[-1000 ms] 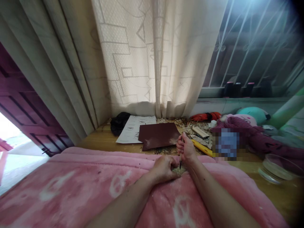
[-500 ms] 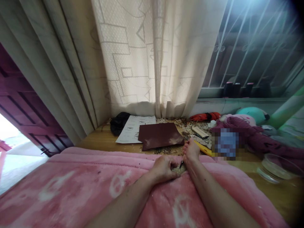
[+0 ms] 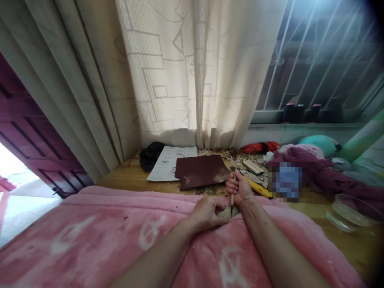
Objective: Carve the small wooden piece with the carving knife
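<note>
My left hand (image 3: 208,211) is closed around a small pale piece with a grid-like surface (image 3: 223,213), resting on the pink blanket. Most of that piece is hidden by the fingers, so its full shape cannot be made out. In a fist, my right hand (image 3: 239,187) grips a carving tool (image 3: 232,199) with a slim wooden handle. The tool points down, and its dark tip is at the right side of the pale piece. Just beyond the hands lies a dark brown sheet (image 3: 201,172). A yellow-handled tool (image 3: 258,188) is partly behind my right hand.
A pink blanket (image 3: 105,228) covers the near side. On the wooden table are a printed white paper (image 3: 160,170), a black bag (image 3: 151,155), scattered shavings (image 3: 237,158), a pale wooden block (image 3: 252,167) and a clear bowl (image 3: 354,212). Plush toys (image 3: 318,148) lie at the right.
My right hand has turned and risen slightly, bringing the tool more upright, with more of its wooden handle showing. My left hand stays in place on the pale piece.
</note>
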`<state>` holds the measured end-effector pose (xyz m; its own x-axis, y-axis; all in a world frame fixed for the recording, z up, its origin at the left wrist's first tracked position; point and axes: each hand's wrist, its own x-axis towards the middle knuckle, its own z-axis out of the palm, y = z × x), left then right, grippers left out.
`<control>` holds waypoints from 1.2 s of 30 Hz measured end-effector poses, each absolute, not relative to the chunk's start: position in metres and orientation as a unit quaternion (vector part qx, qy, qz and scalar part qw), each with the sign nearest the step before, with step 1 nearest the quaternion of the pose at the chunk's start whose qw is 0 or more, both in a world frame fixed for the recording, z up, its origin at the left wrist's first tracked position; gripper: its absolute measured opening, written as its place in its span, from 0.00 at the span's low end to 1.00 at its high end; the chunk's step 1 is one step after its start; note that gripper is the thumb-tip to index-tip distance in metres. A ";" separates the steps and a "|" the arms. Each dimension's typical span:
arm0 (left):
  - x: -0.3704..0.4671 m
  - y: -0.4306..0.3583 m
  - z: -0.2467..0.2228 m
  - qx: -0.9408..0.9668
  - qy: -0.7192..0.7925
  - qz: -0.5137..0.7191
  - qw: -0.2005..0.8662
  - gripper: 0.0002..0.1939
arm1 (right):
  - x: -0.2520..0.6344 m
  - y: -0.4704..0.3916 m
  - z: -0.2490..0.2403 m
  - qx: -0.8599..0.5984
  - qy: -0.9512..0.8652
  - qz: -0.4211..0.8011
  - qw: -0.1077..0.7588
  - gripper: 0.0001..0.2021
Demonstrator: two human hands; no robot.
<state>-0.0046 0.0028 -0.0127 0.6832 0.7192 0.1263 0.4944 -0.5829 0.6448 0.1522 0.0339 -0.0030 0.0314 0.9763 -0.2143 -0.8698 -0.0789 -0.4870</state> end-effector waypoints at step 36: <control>0.007 0.002 -0.012 0.820 0.450 0.214 0.281 0.12 | 0.168 0.031 -0.001 -0.230 -0.084 0.618 0.747 0.15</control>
